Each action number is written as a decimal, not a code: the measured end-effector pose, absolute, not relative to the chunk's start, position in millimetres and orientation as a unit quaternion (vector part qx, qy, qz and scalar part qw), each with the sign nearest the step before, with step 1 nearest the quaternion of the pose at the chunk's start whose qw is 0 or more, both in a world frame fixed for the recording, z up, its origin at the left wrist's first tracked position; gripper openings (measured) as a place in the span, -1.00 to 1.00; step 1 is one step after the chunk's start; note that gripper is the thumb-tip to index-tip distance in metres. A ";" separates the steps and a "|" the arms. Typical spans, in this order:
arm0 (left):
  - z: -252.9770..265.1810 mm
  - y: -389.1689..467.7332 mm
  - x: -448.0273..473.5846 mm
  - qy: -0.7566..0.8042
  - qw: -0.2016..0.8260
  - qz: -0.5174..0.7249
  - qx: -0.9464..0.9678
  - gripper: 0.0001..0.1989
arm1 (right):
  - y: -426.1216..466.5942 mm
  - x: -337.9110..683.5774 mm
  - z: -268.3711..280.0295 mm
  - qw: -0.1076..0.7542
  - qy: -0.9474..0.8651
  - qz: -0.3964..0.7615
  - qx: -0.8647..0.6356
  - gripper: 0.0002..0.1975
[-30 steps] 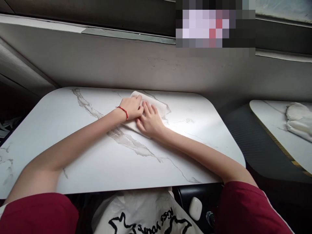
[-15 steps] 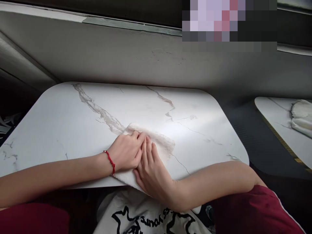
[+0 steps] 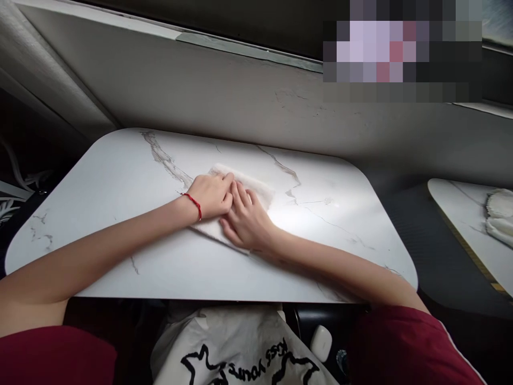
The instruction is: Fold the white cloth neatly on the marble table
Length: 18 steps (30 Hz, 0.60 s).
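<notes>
A folded white cloth (image 3: 256,185) lies flat, at a slant, on the white marble-patterned tabletop (image 3: 116,171). My left hand (image 3: 210,197), with a red cord bracelet (image 3: 193,205) at the wrist, rests on the cloth with its fingers curled down. Beside it, touching its fingertips, my right hand (image 3: 250,220) presses on the cloth with fingers stretched out and lying nearly flat. Both palms face down, so the undersides of the hands are hidden. Parts of the cloth show beyond the fingers and below the hands.
A grey wall panel (image 3: 200,96) runs along the table's far edge. To the right, past a dark gap, stands a second marble-patterned table (image 3: 460,203) with a white bundle (image 3: 500,214) on it. Below the near edge are a printed white fabric (image 3: 224,342) and a small white case (image 3: 321,343).
Both hands and the cloth have slid together away from me, toward the far side of the tabletop. The view has tilted slightly, and more of the near table edge shows.
</notes>
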<state>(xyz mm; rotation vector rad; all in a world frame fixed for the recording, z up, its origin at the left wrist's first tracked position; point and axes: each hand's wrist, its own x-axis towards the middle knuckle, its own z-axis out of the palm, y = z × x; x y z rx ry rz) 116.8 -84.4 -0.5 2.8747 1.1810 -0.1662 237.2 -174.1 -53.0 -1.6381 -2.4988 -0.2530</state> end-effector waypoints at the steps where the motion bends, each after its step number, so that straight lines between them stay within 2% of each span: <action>1: -1.2 -76.7 116.1 0.394 0.011 -0.050 0.918 -0.64 | -162.3 240.8 -54.3 0.080 -0.839 -0.079 -0.532 -0.40; 12: -16.1 -12.3 99.8 0.499 -0.008 0.033 0.866 -0.58 | -59.5 251.8 -63.6 0.098 -0.885 -0.068 -0.450 -0.46; 18: -13.3 13.1 89.6 0.515 -0.004 0.030 0.856 -0.57 | -22.9 243.4 -66.7 0.114 -0.889 -0.065 -0.439 -0.47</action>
